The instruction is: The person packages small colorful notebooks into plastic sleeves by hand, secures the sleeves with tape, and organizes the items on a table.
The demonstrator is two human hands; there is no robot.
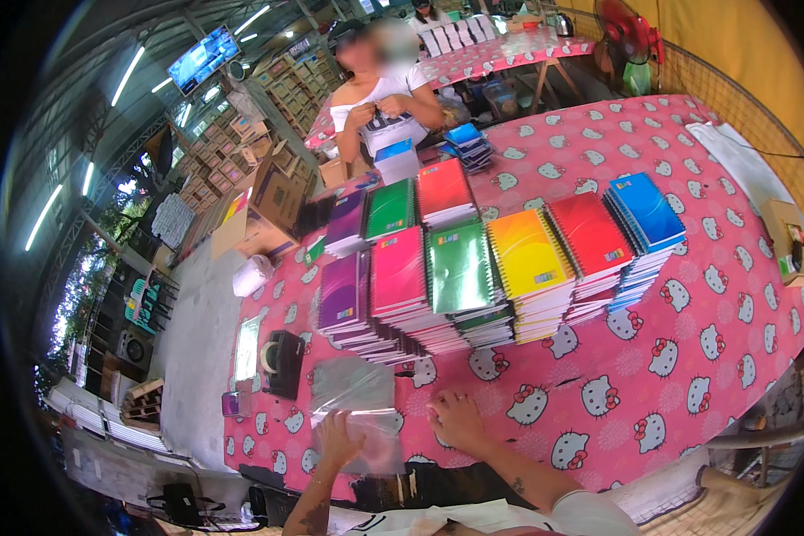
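A stack of clear plastic sleeves (357, 393) lies on the pink patterned tablecloth near the front edge. My left hand (339, 438) rests flat on it, fingers spread and gripping nothing. To the right of the sleeves, my right hand (458, 420) is low over the cloth with fingers apart and nothing visible in it. Beyond both hands stand tall stacks of spiral notebooks: purple (343, 290), pink (397, 268), green (460, 266), yellow (529, 253), red (590, 234) and blue (648, 210).
Left of the sleeves sits a black tape dispenser (282, 364). A co-worker (384, 107) stands across the table, hands together, near small blue notebooks (469, 146). Open cardboard cartons (272, 201) stand at the far left; a small box (788, 241) lies at the right edge.
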